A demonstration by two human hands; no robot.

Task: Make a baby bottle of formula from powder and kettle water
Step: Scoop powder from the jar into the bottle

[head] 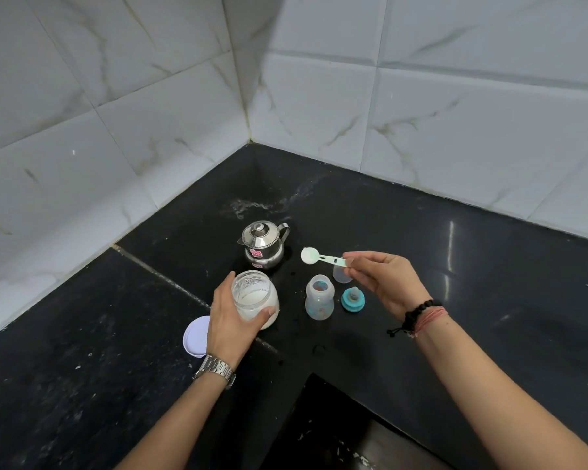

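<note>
My left hand (230, 315) grips an open clear jar (254, 298) of white formula powder on the black counter. My right hand (384, 276) pinches the handle of a pale green scoop (321, 257) holding white powder, raised above and slightly behind the open baby bottle (319, 296). The bottle stands upright without its top, between the jar and the teal nipple ring (353, 299). A small steel kettle (263, 244) with its lid on stands behind the jar. The clear bottle cap (341, 274) sits partly hidden under my right fingers.
The jar's white lid (196, 335) lies flat on the counter left of my left wrist. Tiled walls meet in a corner behind the kettle. A wet smear (252, 205) marks the counter near that corner. The counter edge steps inward at the bottom centre.
</note>
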